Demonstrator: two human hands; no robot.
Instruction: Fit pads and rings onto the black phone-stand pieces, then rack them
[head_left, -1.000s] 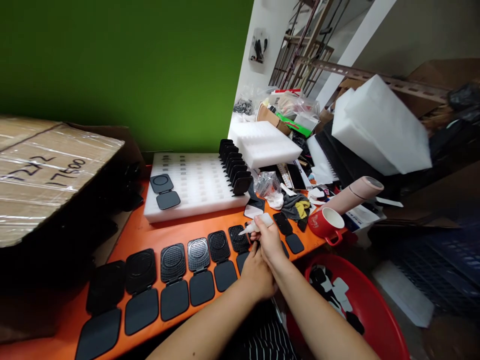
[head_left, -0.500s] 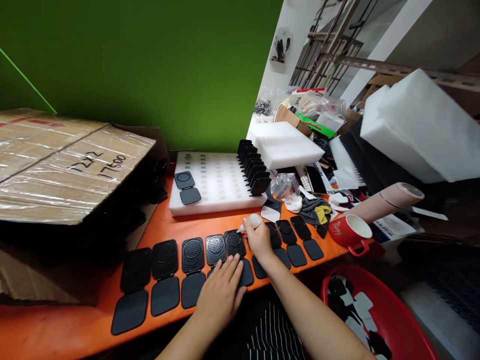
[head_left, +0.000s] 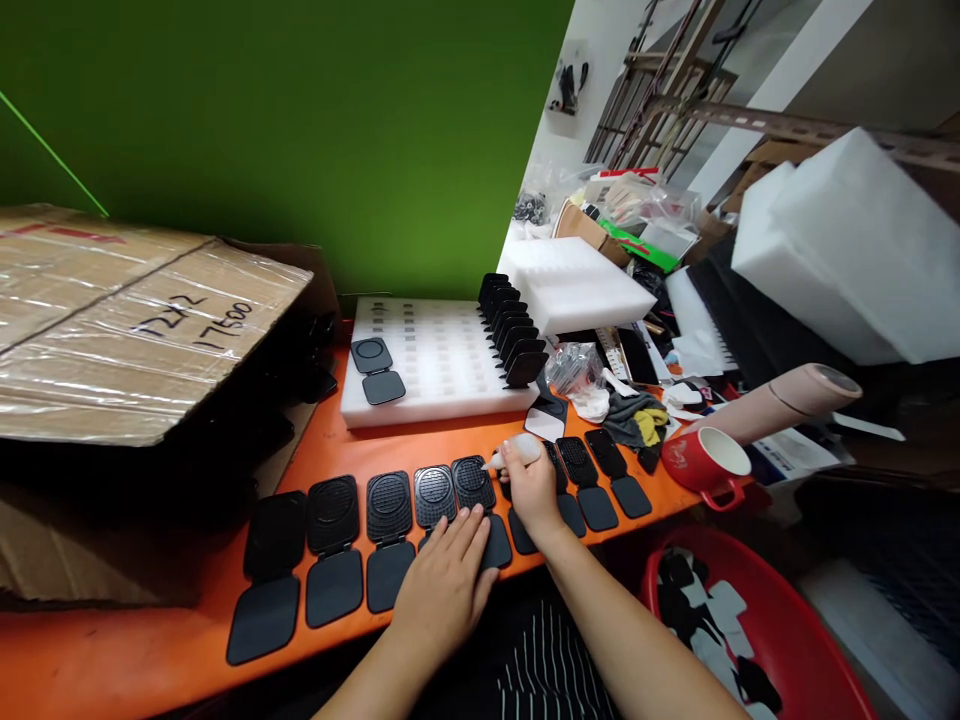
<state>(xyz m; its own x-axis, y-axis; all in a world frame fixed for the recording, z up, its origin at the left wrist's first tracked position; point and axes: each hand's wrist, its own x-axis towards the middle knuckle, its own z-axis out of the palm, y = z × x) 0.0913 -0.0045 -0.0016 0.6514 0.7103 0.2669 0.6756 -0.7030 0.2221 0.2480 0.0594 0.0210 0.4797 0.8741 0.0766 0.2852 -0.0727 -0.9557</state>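
The right hand grips a small white glue bottle, nozzle pointing to nine o'clock over an open black case on the orange counter. The left hand lies spread, pressing the case's lid. Squeezing too hard could flood the ribbed inset; a slipping lid could smear the neighbouring cases.

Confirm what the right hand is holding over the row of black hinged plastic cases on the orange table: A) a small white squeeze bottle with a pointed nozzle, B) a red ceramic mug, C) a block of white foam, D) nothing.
A: the right hand grips the small white squeeze bottle, nozzle pointing at a black hinged plastic case.
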